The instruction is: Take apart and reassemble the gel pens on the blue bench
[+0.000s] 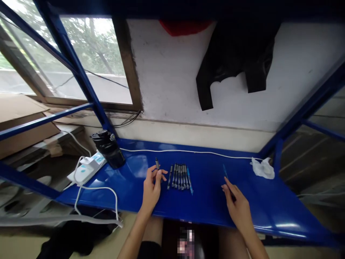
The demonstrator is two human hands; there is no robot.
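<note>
My left hand (pixel 153 185) is closed around a dark pen with a grey grip (pixel 157 164), its tip pointing up and away from me. Just right of that hand, a row of several pens (pixel 180 177) lies side by side on the blue tabletop (pixel 205 205). Most of them are dark with grey grips, and the rightmost one is a light blue pen (pixel 190 180). Farther right, my right hand (pixel 237 199) pinches a thin blue pen (pixel 225 171) between thumb and fingers. Part of each held pen is hidden by the fingers.
At the left stand a black bottle (pixel 109 149) and a white power strip (pixel 87 169) with a looping cable. A white cord (pixel 188 151) runs along the back edge. Crumpled white tissue (pixel 262 168) lies at the right. Blue metal posts (pixel 277 154) frame both sides.
</note>
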